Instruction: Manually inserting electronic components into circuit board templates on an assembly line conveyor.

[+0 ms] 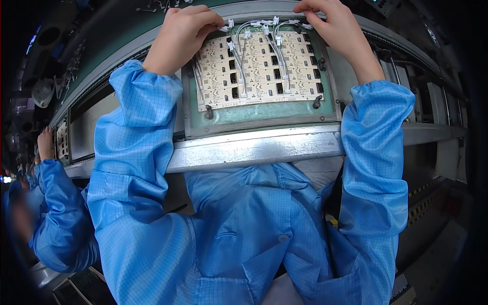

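A panel of cream-coloured circuit boards [264,90] lies on a green fixture plate [254,113] in front of me. White cables [279,51] with small white plugs run across the boards from their far edge. My left hand [186,36] is at the panel's far left corner, fingertips pinched at a white connector [224,29]; the exact grip is partly hidden. At the far right corner is my right hand [335,25], index finger and thumb apart, the thumb close to another white connector [306,26]. Nothing shows between those fingers.
Black knobs [209,112] stand up at the fixture's corners. A metal rail [254,151] runs between me and the fixture. More loose cables [76,58] lie beyond on the left. A co-worker's blue sleeve [58,203] and hand [46,144] are farther along the line.
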Demonstrator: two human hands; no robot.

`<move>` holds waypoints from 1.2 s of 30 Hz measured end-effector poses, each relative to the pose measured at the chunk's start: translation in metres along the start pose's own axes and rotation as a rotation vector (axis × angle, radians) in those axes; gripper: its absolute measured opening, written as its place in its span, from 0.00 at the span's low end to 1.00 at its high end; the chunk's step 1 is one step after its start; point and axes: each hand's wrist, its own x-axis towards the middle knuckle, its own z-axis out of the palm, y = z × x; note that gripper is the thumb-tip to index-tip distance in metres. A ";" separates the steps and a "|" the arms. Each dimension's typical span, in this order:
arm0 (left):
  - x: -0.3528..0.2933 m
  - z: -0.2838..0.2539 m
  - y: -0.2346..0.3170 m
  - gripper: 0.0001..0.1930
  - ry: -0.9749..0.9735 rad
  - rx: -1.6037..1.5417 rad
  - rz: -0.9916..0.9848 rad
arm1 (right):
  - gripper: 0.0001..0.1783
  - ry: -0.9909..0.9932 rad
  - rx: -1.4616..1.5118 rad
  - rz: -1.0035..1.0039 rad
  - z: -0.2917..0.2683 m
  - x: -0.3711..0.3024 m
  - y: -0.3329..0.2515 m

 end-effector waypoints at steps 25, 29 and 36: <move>-0.026 -0.030 0.017 0.17 -0.136 -0.141 0.010 | 0.14 -0.293 0.132 -0.232 0.001 -0.018 0.004; -0.040 -0.033 0.006 0.12 -0.101 0.011 0.150 | 0.17 -0.251 0.079 -0.256 0.010 -0.024 0.013; -0.042 -0.017 0.012 0.11 -0.154 -0.008 0.145 | 0.16 -0.130 0.099 -0.242 0.004 -0.040 0.015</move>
